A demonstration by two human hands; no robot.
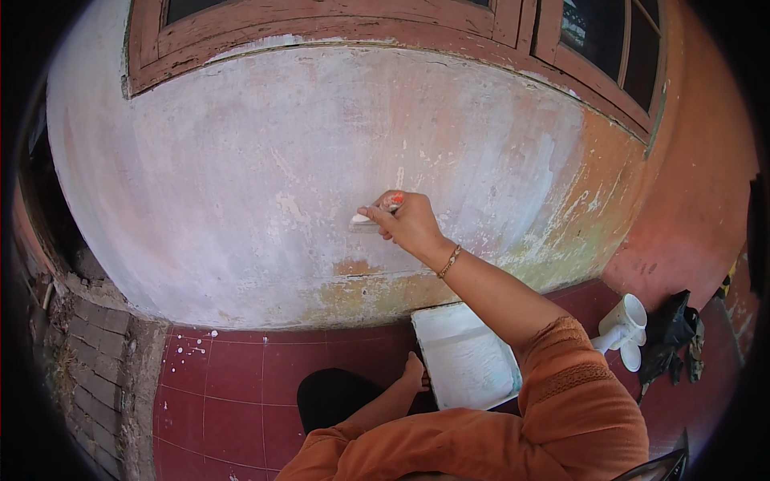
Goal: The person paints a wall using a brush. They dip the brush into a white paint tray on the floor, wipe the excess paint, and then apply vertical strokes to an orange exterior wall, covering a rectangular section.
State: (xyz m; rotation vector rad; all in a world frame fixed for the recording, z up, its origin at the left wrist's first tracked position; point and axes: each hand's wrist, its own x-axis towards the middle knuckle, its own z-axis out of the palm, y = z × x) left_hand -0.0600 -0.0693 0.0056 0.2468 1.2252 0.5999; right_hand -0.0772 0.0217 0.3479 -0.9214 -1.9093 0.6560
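Note:
My right hand (411, 218) is closed round a paintbrush (366, 227), its white-smeared handle showing an orange-red patch. The bristles lie against the wall (216, 184), which has patchy whitish paint over older orange and yellowish layers. Below, on the floor, stands a white paint tray (473, 341) coated inside with wet-looking white paint. At the tray's left edge, my left hand (415, 372) grips the rim, some of its fingers hidden. A bracelet circles my right wrist.
Above the wall runs a worn reddish-brown window frame (337, 24). The dark red tiled floor (216, 409) has white paint drips at left. To the right sit a white bucket (632, 311) and a black plastic bag (670, 329). Paving bricks (96, 361) lie at far left.

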